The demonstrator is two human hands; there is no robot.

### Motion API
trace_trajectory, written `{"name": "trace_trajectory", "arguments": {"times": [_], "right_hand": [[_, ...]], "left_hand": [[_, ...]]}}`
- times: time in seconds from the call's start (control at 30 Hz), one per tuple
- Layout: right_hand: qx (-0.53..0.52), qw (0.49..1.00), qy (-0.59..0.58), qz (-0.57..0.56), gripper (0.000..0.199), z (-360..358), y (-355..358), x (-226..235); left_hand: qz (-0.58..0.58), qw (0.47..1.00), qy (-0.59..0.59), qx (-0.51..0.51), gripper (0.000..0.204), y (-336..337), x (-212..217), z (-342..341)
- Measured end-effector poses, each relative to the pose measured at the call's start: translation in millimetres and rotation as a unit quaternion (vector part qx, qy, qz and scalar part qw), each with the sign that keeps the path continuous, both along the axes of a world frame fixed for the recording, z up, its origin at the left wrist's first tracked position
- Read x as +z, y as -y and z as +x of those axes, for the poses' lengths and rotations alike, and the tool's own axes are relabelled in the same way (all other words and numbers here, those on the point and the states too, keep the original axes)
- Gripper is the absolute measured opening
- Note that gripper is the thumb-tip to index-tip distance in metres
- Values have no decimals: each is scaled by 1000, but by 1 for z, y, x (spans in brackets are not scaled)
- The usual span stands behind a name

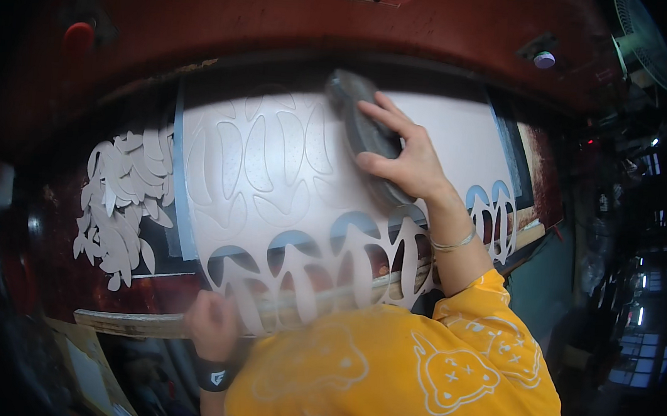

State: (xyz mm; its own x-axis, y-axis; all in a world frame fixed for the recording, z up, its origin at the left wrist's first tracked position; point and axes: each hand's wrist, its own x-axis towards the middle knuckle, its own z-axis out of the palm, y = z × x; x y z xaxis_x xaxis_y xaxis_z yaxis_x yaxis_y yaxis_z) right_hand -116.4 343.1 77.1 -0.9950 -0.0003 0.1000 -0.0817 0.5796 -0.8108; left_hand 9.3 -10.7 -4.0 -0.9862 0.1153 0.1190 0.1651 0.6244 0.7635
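Note:
A pale sheet (447,131) lies across the work surface, with curved outlines pressed into its left half and rows of cut-out openings along its near edge. My right hand (411,155) grips a dark grey cutting die (374,130), long and curved, over the middle of the sheet; thumb and fingers lie along its sides. Down by the sheet's near left corner, my left hand (213,323) is curled closed and blurred. Whether it pinches the sheet's edge or anything else cannot be made out.
A heap of pale curved pieces (122,185) lies left of the sheet. A red-brown machine beam (285,19) spans the far side, bearing a red button (78,39) and a white one (544,60). A wooden strip (128,323) edges the near side. A fan (646,48) stands far right.

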Motion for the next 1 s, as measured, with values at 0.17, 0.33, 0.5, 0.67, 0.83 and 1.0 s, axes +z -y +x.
{"name": "trace_trajectory", "arguments": {"times": [0.17, 0.33, 0.5, 0.67, 0.83, 1.0], "right_hand": [[-71, 978, -36, 195, 65, 1, -9, -13], [-84, 963, -57, 248, 64, 4, -3, -18], [-55, 986, -57, 148, 66, 9, -24, -21], [-298, 905, -297, 63, 55, 14, -107, -10], [-493, 746, -432, 114, 72, 15, -191, 50], [-461, 792, -399, 38, 82, 16, -209, 76]], "left_hand": [[-5, 1000, -14, -14, 19, -1, 3, -1], [1, 1000, -11, -13, 19, -2, 5, -1], [-3, 999, -30, -30, 18, 0, 4, -3], [12, 999, -31, -34, 19, 3, 1, -4], [14, 999, 38, 18, 18, 2, 0, -6], [61, 998, -4, 16, 20, 0, -2, -6]]}}
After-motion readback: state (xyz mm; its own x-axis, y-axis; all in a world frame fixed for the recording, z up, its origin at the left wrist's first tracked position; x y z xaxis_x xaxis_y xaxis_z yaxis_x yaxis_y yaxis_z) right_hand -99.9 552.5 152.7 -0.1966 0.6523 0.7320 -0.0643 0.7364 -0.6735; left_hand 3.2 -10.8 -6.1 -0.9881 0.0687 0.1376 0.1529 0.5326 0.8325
